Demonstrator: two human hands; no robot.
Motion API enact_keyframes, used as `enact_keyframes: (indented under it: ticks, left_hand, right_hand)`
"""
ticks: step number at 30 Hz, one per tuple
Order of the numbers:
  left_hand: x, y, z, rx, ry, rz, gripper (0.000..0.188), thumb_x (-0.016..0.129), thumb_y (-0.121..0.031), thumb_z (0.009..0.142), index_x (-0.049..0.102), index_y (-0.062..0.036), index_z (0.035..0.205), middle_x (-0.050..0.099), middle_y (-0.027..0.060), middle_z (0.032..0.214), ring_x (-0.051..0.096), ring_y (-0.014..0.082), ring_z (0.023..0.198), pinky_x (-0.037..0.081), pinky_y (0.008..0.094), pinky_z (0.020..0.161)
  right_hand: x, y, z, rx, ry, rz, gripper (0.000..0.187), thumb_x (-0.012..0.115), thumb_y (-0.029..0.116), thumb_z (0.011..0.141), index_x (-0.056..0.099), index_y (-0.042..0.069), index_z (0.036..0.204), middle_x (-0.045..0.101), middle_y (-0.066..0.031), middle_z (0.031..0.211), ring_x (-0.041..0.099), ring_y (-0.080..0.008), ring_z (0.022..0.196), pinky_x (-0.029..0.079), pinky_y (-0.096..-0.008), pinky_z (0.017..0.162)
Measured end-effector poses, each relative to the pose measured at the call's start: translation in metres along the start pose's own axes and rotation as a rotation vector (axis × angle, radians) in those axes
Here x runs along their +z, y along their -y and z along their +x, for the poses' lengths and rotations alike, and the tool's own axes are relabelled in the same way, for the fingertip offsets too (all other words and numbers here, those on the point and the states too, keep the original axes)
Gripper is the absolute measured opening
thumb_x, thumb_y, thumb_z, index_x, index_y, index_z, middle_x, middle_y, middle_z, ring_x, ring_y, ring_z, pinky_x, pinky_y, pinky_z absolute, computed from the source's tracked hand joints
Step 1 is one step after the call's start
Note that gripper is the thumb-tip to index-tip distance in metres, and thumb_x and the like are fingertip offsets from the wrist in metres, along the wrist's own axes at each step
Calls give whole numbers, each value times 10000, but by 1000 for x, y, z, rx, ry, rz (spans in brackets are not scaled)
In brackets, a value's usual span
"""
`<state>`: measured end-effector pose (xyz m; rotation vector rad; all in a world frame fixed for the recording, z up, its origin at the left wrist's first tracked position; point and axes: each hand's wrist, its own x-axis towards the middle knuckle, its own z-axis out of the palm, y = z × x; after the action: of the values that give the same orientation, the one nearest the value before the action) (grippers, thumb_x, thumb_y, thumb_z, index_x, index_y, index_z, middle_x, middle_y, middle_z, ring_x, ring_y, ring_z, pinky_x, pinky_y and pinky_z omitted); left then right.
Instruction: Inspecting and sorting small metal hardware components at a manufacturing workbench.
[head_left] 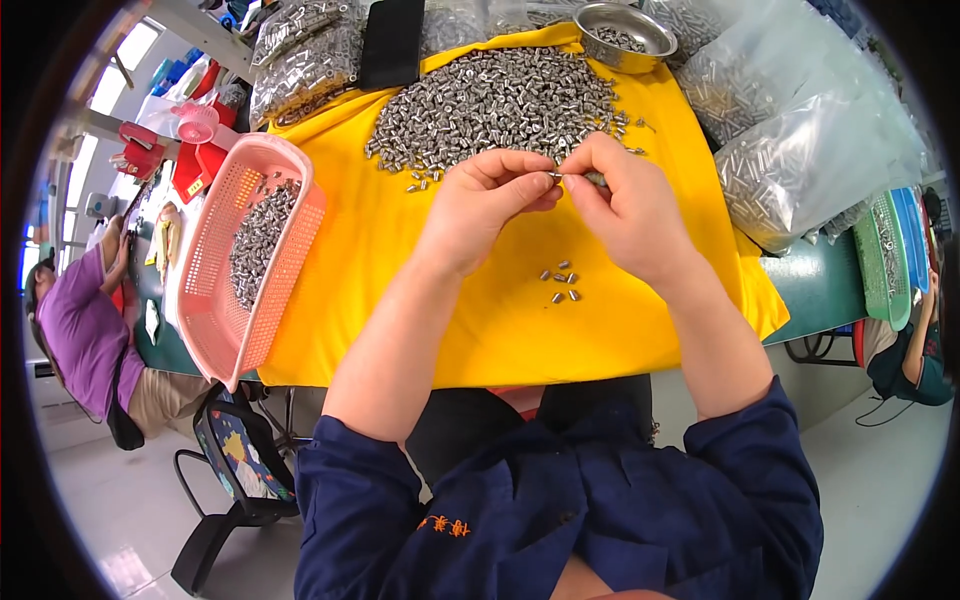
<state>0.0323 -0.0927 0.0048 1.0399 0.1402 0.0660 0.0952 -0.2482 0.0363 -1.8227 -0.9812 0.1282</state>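
On my feed, L hand (492, 205) & R hand (628, 208), upper ctr, pinched sm. metal part (556, 175) b/w fingertips; I judged it light, stiff, prob. slick, best held by sides.

The cylinders (490, 105) are glossy metal, the basket (290, 255) plastic, the cloth (360, 260) apparently matt.

Bright light, fisheye-curved edges

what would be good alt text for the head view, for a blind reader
A person's left hand and right hand meet over a yellow cloth, a small metal piece pinched between them. A heap of metal cylinders lies beyond, a few loose ones nearer. A pink basket stands at left, clear bags of metal parts at right.
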Motion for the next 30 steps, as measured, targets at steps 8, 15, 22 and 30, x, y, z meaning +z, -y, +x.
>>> enact_keyframes:
  ticks: [8,15,22,30]
  left_hand:
    - [7,2,0,108,-58,173,122,586,-4,786,598,21,905,625,76,827,607,142,754,494,246,706]
    - [3,3,2,194,-160,301,116,589,-23,780,603,-2,894,627,55,818,599,122,745,483,233,698]
    - [17,-1,-27,225,311,1272,166,573,-8,729,623,-30,885,634,71,859,599,130,807,460,246,722]
    - [15,-21,20,143,-128,1626,171,562,-193,766,645,-86,869,632,104,802,613,241,722,478,316,650]
  right_hand:
    - [8,-2,-3,-17,-83,-31,50,485,64,792,474,21,814,559,-138,737,547,-292,653,422,-352,576]
    - [2,-20,5,205,-118,215,106,530,112,795,532,13,832,569,-66,710,532,-139,650,430,-274,595]
    - [-10,-20,9,145,-213,295,94,533,97,803,545,17,851,574,-30,724,489,-74,635,410,-225,570]
    - [-14,-16,11,95,-254,248,91,539,98,789,542,19,835,576,-49,711,516,-95,634,418,-240,574]
